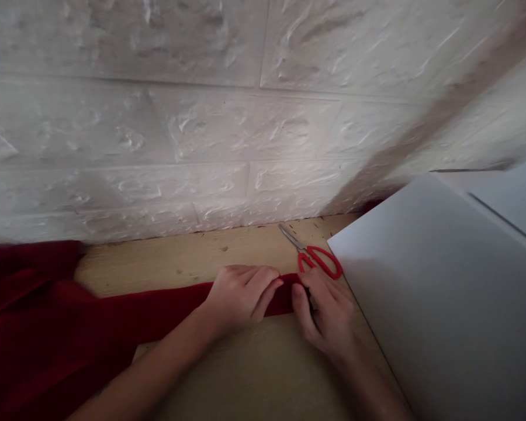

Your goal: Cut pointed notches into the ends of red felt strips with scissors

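Observation:
A dark red cloth [39, 333] lies across a wooden table [254, 374], a narrow strip of it running right to the hands. My left hand [241, 295] rests on the strip's end with fingers curled and pressed down on it. My right hand [326, 316] pinches the strip's right end, fingers bent. Red-handled scissors [313, 254] lie on the table just beyond my right hand, blades pointing up-left, not held.
A white brick-textured wall [201, 117] stands close behind the table. A large grey-white board [442, 304] covers the right side, next to my right hand. Small red thread scraps lie near the wall edge.

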Demonstrator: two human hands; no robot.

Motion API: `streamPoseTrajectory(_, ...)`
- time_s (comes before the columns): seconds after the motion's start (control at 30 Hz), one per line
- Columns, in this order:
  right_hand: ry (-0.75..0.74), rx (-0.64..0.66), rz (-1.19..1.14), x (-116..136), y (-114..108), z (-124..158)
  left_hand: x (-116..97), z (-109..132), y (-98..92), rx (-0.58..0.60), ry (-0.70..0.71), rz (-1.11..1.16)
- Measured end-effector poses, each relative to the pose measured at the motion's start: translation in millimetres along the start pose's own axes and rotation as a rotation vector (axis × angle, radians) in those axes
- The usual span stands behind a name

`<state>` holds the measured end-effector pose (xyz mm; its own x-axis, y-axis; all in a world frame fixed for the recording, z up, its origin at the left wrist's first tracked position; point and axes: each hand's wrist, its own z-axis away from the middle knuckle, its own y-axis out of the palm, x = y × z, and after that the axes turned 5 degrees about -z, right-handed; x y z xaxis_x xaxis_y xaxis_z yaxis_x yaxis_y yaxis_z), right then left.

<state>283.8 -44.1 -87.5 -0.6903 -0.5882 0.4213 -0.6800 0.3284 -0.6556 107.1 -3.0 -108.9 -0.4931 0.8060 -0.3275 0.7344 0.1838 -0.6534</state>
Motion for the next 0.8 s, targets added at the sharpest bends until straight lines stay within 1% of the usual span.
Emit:
streamPoseTrajectory(0.2,0.085,0.016,-0.110,4,2,0,-5,-6,-8.4,0.095,-0.100,0.079)
streamPoseTrajectory(0.4,0.184,0.057,-0.204,9,2,-1,-5,-8,-10.0,0.066,-0.063,0.035)
streamPoseTrajectory(0.5,0.240,0.075,-0.255,9,2,-2,-4,-6,-10.4,0.091,-0.088,0.034)
streamPoseTrajectory(0.6,0.275,0.094,-0.321,7,3,-1,-3,-8,-15.3,0.186,-0.172,0.082)
streamPoseTrajectory(0.7,0.286,0.117,-0.380,8,4,-1,0,-11,-22.2,0.339,-0.264,0.176)
streamPoseTrajectory(0.77,0.289,0.123,-0.400,10,4,-2,2,-12,-25.0,0.428,-0.289,0.217)
streamPoseTrajectory(0.8,0.294,0.124,-0.401,11,4,-3,3,-12,-25.6,0.452,-0.290,0.216)
